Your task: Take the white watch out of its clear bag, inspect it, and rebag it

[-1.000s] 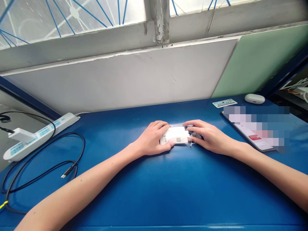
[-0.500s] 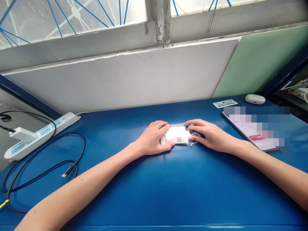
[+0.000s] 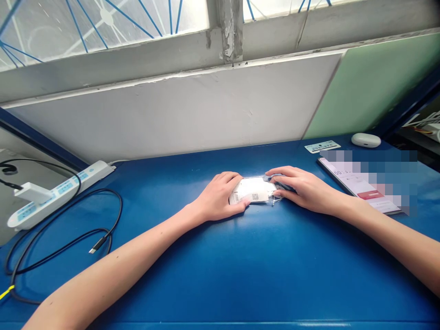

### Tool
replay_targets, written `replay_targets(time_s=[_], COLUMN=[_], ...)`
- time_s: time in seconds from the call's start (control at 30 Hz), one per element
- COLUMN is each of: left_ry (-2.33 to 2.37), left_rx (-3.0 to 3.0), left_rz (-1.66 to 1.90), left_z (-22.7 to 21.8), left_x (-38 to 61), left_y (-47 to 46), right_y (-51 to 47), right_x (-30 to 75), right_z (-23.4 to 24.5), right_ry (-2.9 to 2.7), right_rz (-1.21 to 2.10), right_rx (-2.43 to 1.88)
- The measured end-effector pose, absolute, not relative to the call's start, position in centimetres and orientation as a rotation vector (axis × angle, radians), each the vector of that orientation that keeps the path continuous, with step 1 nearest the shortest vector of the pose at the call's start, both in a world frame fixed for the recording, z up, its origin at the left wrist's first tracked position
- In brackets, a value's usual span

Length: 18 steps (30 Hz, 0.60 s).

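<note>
A small clear plastic packet [image 3: 254, 189] with a white label, a barcode and a square code lies on the blue table in front of me. My left hand [image 3: 225, 196] grips its left end, thumb along the near edge and fingers on the far side. At the packet's right end, my right hand [image 3: 297, 187] has its curled fingers and thumb on the clear plastic. Something dark and a beaded strand show through or beside that end, partly hidden by the fingers.
On the left stand a white power strip [image 3: 92, 173] with a plugged-in charger [image 3: 34, 192] and a looped black cable [image 3: 118, 211]. To the right lie a phone or tablet [image 3: 371, 195], partly blurred out, a card [image 3: 322, 146] and a white earbud case [image 3: 366, 140]. A wall panel [image 3: 192, 110] rises behind.
My right hand has shifted slightly right and up, its fingers a little further over the packet's right end. My left hand stays in place on the packet.
</note>
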<state>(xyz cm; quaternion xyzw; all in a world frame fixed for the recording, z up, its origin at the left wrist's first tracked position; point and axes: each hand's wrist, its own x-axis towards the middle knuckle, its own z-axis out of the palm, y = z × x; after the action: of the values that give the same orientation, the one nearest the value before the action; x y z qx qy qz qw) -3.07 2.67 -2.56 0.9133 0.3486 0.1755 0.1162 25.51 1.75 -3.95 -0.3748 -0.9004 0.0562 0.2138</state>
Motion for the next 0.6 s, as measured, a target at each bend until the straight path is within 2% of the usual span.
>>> replay_targets(time_s=[0.6], left_ry=[0.997], left_rx=[2.702], left_rz=[0.515], left_z=[-2.8], left_x=[-3.2], left_y=[2.9], right_y=[1.3], right_x=[25.9], right_z=[-3.4], right_ry=[-2.484], right_rz=[0.148], right_rx=[-1.115])
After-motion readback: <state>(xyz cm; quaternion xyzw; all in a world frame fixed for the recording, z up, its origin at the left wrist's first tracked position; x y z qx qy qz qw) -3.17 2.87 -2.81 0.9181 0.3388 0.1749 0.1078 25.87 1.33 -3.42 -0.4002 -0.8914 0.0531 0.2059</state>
